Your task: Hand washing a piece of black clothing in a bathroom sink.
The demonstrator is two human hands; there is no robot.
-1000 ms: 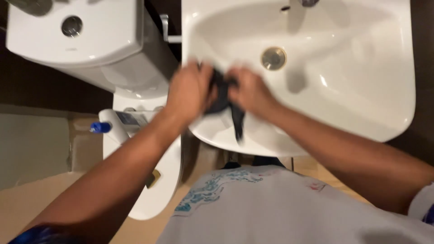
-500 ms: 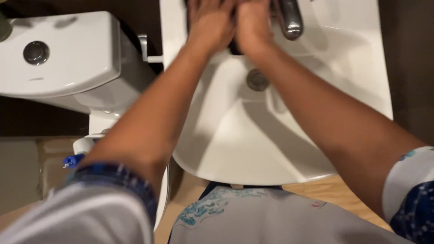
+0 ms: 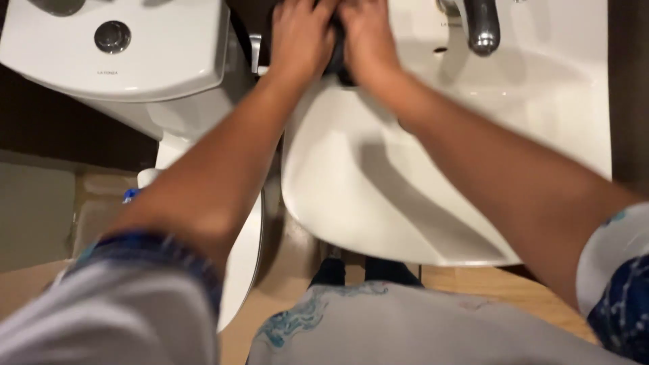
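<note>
at the far left stands a white toilet tank (image 3: 135, 51) with a round chrome flush button (image 3: 112, 36) on its lid, and below it the white toilet seat (image 3: 242, 270) runs down toward the wooden floor (image 3: 487, 284). a small blue-tipped thing (image 3: 130, 195) lies beside the toilet, too blurred to name.

the left hand (image 3: 297, 37) reaches to the far left corner of the white sink (image 3: 378, 203), its fingers (image 3: 287, 17) curled down and mostly closed, pressed against the left side of a dark cloth (image 3: 337, 57). the cloth shows only as a narrow dark strip wedged between the two hands, right on the sink's far rim; most of it is hidden.

judging by how it bunches and folds into that small gap, the dark cloth looks soft, limp and light, with no stiffness of its own. if it is wet, which i cannot tell, it would be heavier and apt to drip and cling. it has no fragile part; a good hold is to gather a bunched handful of it, since a single loose edge would let the rest hang.

the right hand (image 3: 368, 40) sits just right of the cloth, touching it, its fingers (image 3: 358, 13) likewise bent and close together over the cloth's right side. both hands seem to clamp it between them, though the fingertips run off the top edge.

further right, a chrome tap (image 3: 481, 27) hangs over the basin, apart from the hands.
</note>
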